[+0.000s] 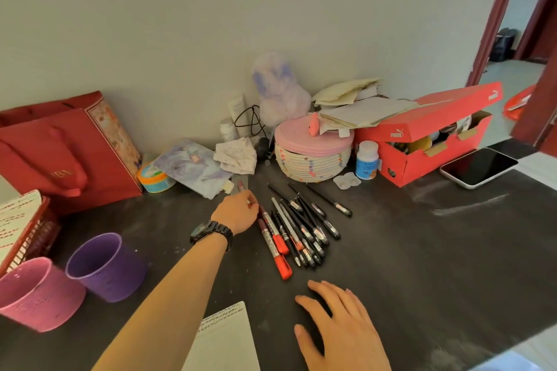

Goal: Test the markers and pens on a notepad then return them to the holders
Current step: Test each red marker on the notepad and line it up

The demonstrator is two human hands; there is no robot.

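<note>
Pen holders stand at far left, the pink holder (39, 301) and purple holder (116, 272) apparently empty. The notepad (229, 340) bears few marks. The left hand (238, 211) pinches a maroon-tipped marker (241, 186) beside the pile of pens (301, 229), and the right hand (343, 322) lies flat, fingers relaxed. Most testing seems left.

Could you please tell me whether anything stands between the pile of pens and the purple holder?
Nothing on the table does; only the person's own left forearm crosses the stretch between the pens and the purple holder.
</note>
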